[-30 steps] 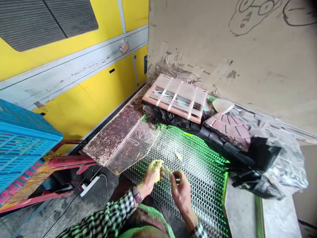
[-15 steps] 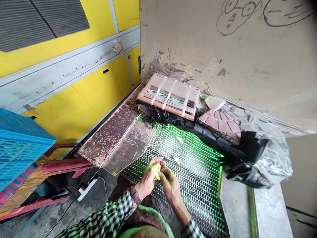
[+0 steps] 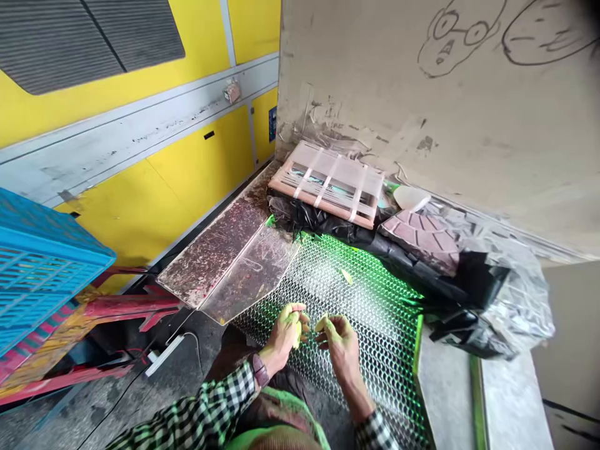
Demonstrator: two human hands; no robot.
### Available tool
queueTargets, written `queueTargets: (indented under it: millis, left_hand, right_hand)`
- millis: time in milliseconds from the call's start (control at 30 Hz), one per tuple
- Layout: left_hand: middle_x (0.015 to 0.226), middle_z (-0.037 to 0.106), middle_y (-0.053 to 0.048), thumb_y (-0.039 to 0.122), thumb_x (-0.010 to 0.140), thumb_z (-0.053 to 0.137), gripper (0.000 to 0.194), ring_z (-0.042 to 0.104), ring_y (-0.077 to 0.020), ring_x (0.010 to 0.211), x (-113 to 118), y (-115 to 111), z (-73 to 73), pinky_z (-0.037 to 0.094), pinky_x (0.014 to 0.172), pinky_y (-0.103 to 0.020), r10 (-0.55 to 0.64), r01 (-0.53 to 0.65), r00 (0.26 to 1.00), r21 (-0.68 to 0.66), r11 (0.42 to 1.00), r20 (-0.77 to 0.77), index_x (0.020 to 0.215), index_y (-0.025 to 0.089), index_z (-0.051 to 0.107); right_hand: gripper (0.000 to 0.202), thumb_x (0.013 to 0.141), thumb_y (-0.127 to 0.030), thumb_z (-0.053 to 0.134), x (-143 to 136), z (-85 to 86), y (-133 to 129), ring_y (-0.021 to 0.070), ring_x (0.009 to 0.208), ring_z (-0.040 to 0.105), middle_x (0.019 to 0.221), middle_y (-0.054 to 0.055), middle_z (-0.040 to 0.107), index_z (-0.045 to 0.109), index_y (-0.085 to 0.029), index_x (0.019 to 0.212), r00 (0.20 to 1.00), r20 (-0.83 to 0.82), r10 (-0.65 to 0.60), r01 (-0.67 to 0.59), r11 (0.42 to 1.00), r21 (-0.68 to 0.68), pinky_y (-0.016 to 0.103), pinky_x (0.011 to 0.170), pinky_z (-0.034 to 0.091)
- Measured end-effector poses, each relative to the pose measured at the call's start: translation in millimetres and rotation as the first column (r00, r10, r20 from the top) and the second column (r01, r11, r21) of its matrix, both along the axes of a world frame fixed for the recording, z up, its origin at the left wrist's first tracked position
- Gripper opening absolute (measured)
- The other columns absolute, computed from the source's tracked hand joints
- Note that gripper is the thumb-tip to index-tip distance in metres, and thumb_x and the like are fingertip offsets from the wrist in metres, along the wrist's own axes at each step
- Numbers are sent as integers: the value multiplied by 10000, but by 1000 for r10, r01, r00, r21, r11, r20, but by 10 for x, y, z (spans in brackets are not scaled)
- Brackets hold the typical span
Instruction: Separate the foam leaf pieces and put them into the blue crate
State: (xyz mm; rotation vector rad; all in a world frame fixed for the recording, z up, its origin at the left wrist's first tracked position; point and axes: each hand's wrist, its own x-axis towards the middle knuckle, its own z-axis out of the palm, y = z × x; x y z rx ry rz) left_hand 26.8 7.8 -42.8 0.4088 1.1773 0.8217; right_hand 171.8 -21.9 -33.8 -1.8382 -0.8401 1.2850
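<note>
My left hand (image 3: pixel 280 334) is closed around pale yellow, leaf-shaped pieces (image 3: pixel 297 332), held above the near part of a metal mesh conveyor belt (image 3: pixel 319 269). How many lie in that hand is hidden by the fingers. Just to its right, my right hand (image 3: pixel 343 344) pinches one small pale yellow piece (image 3: pixel 321 323) between thumb and fingertips. The hands are apart. Farther up the belt lies a single yellow leaf-shaped piece (image 3: pixel 345 276), touched by neither hand.
Black plastic wrapping (image 3: pixel 337 230) borders the belt's far end, bearing a tape-strapped frame (image 3: pixel 328 181) and a pink fan-shaped piece (image 3: pixel 422 236). A stained board (image 3: pixel 225 244) flanks the belt at left. A blue crate (image 3: pixel 51 269) stands far left; a metal ledge (image 3: pixel 450 387) runs along the right.
My right hand has moved right, away from my left, with a yellow piece at its fingertips. Of two pieces seen lying on the belt, one shows now. The view has shifted slightly.
</note>
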Motion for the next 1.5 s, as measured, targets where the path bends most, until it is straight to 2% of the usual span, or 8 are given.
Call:
queueTargets:
  millis: [200,367,500,667,833,1233,1400,1500]
  left_hand:
    - [937,687,-66,270,790,689,346,689,-179,794,-10,-30,-28,597,727,-346,71,-68,987,-30,997,141,1109,161,611]
    - [974,695,-70,177,719,668,391,711,-183,858,27,-2,101,572,815,-330,138,-141,977,10,990,164,1109,160,637]
    - [1068,706,-112,185,761,638,383,722,-233,1004,35,9,147,568,863,-344,116,-127,975,50,991,188,1143,162,631]
    - [1036,695,-91,300,862,642,299,714,-182,876,-39,12,76,572,729,-286,135,-136,990,36,990,28,1135,186,595]
    - [739,587,29,603,870,684,450,441,-76,449,-75,3,61,286,390,-204,-170,183,978,100,978,-124,1056,200,610]
    - [662,668,-12,298,887,599,223,521,-118,530,-6,156,-114,338,532,-245,-346,484,794,176,857,-499,696,189,632]
    - [777,680,5,247,869,621,300,504,-112,507,-84,307,15,321,486,-239,-265,327,887,110,939,-378,1162,187,649]
    - [867,667,-15,242,828,636,344,556,-102,584,-112,342,123,400,519,-228,-58,59,998,25,998,-31,1164,174,613]
  right_hand:
    - [358,949,-502,463,205,-13,33,203,563,570,709,56,687,665,-211,997,724,659,204,-179,978,-106,296,531,333]
    - [475,918,-676,559,-116,53,-142,185,614,622,793,41,685,646,-209,927,975,22,222,-221,974,-48,274,514,427]
    - [576,748,-750,743,-371,20,-168,152,519,586,643,-11,617,597,-201,846,939,-343,-10,-38,990,-134,226,424,402]
    - [623,690,-782,772,-300,-5,-70,145,519,593,706,5,654,568,-208,821,946,-282,-161,140,986,-93,212,399,372]
    - [550,853,-771,622,-204,35,-68,157,555,548,691,21,643,607,-223,824,992,98,84,-94,990,103,263,505,424]
    - [599,899,-799,431,287,-239,-21,194,456,537,579,12,647,661,-246,910,839,495,225,-228,972,-55,272,468,306]
    - [718,873,-853,369,370,-107,-56,185,443,478,600,21,624,655,-211,1019,804,590,72,-110,993,29,277,434,301]
    - [553,923,-750,504,181,82,-96,189,572,580,708,31,663,646,-219,982,943,272,193,-206,979,17,282,494,420]
